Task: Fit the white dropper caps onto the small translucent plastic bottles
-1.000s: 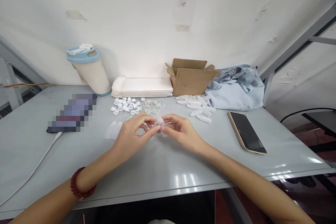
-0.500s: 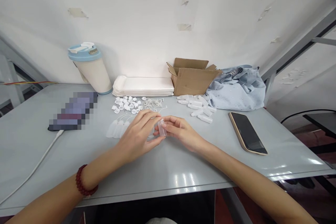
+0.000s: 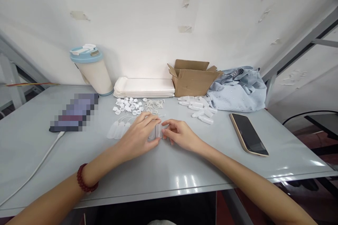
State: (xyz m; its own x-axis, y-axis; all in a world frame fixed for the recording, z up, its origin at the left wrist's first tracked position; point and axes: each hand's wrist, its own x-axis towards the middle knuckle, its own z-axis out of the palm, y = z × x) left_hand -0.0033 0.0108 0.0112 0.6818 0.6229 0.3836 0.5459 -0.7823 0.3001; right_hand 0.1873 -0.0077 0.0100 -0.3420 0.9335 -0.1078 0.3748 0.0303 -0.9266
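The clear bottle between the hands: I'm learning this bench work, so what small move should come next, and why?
Probably draw the right hand back from the clear bottle: it appears to rest alongside a neighbouring bottle, and the left hand frames it, fingers by its top and thumb by its bottom end.

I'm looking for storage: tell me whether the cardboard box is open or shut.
Open: the cardboard box has its top flaps raised and spread apart.
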